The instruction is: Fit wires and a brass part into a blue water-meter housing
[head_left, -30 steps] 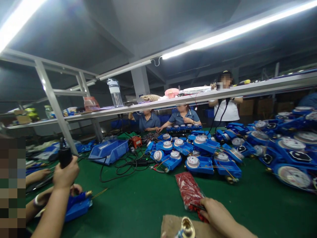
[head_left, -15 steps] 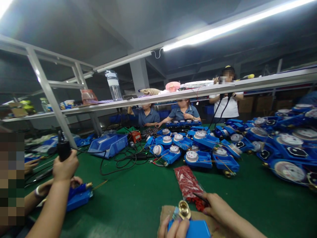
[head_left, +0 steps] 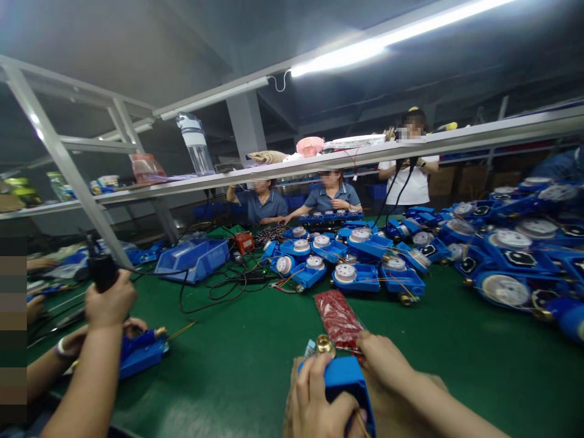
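My left hand (head_left: 314, 395) is wrapped around a blue plastic meter housing (head_left: 344, 372) near the bottom edge of the view. A brass threaded fitting (head_left: 325, 345) sticks up at the housing's far end, beside a small clear piece. Thin yellow wires show under my thumb. My right hand (head_left: 381, 359), fingers curled together, is at the near end of a clear bag of small red parts (head_left: 337, 316). Whatever is in those fingers is hidden. Brown cardboard (head_left: 392, 407) lies under the housing and my right forearm.
Several blue meter units (head_left: 347, 274) with white dials are spread across the green table (head_left: 237, 359), piled high at right. A blue bin (head_left: 194, 261) and black cables are left of centre. At left, a co-worker's hand (head_left: 109, 298) grips a black tool. Other people are beyond the shelf (head_left: 255, 176).
The blue housing has turned in my left hand, so its open side shows more. My right hand has moved to the bag, and the slender dark tool seen in it earlier is out of sight.
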The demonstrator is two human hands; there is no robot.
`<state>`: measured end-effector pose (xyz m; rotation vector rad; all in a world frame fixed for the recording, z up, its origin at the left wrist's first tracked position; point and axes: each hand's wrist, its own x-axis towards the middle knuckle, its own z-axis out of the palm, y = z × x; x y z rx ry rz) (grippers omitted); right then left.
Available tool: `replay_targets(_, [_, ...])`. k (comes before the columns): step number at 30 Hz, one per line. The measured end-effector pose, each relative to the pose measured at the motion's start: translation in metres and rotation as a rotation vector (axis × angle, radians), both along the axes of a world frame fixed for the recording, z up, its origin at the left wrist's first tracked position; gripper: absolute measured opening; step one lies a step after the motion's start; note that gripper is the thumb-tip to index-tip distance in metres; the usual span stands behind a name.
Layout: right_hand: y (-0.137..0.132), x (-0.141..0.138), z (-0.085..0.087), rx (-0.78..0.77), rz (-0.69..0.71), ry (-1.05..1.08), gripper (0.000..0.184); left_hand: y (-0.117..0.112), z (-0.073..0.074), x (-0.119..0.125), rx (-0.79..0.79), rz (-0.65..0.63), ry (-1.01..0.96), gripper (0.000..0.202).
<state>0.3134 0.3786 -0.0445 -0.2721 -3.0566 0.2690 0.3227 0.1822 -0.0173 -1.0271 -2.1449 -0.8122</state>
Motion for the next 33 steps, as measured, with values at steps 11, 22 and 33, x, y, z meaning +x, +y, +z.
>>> replay_targets(11, [0.004, 0.001, 0.0, -0.194, -0.051, 0.102, 0.016, 0.009, 0.008, -0.002, 0.059, 0.099, -0.12, 0.019])
replay_targets(22, [0.012, 0.017, 0.042, -0.853, -0.194, 0.293, 0.033, 0.014, 0.008, -0.014, 0.011, 0.12, -0.19, 0.022])
replay_targets(33, [-0.04, 0.041, 0.063, -1.611, -0.25, 0.552, 0.051, 0.004, 0.027, -0.026, -0.152, 0.034, -0.382, 0.03])
